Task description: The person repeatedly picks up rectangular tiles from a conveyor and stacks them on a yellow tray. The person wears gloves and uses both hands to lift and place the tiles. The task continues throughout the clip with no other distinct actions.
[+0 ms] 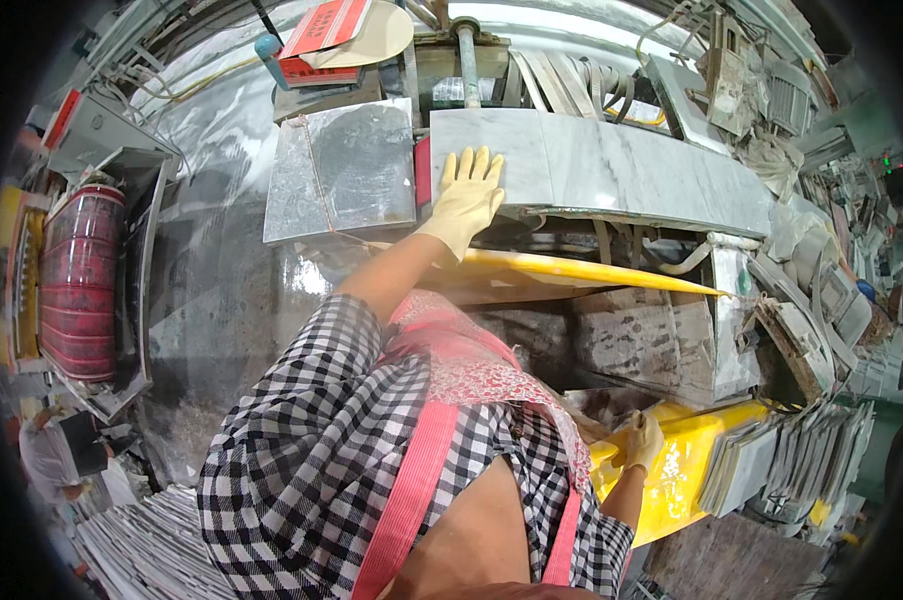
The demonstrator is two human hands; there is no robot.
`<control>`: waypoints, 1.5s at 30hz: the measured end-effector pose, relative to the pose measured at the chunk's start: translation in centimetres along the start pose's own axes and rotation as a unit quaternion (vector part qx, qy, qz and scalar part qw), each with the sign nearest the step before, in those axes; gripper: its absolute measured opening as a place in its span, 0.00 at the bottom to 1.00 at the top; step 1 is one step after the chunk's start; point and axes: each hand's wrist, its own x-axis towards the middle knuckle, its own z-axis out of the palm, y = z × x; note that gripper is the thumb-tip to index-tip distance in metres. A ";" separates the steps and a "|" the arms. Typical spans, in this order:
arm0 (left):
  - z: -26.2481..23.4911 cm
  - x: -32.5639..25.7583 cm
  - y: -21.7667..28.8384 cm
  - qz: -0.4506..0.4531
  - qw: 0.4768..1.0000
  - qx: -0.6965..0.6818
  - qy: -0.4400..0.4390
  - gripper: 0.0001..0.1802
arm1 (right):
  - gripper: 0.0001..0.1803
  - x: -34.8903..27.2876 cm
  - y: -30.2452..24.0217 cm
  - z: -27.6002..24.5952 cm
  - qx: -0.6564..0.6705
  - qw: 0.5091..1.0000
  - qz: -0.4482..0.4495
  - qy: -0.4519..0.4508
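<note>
My left hand [467,195], in a pale yellow rubber glove, lies flat with fingers spread on a grey-white marble slab [517,160]. Against this slab's right end lies another marble slab [662,175], along the same narrow bench. To the left, past a red strip [423,170], is a smooth grey metal plate [347,180] with a cord across it. Low on my right side, my gloved right hand [647,440] is closed beside a bright yellow panel [672,480]. What its curled fingers hold, if anything, is hidden.
A yellow bar [592,270] runs between me and the bench. Several thin slabs [787,465] stand stacked at the lower right. A red ribbed roller [82,285] is at the far left. Red boxes [322,40] sit beyond the metal plate; a person [57,455] is at the lower left.
</note>
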 end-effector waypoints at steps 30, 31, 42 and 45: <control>2.1 0.0 -3.9 0.009 0.999 0.035 -0.021 0.37 | 0.24 0.1 -0.2 0.9 -0.041 0.999 0.020 -0.017; 2.2 0.1 -4.1 0.022 0.999 0.035 -0.019 0.37 | 0.24 0.2 -0.3 0.8 -0.036 0.999 0.027 -0.019; 2.8 -0.1 -5.2 0.014 0.999 0.030 -0.023 0.36 | 0.18 -0.2 -1.4 -0.8 -0.048 0.998 0.031 -0.032; 2.6 -0.1 -5.2 0.005 0.999 0.031 -0.033 0.36 | 0.15 -0.1 -1.5 -0.7 -0.082 0.996 0.019 -0.036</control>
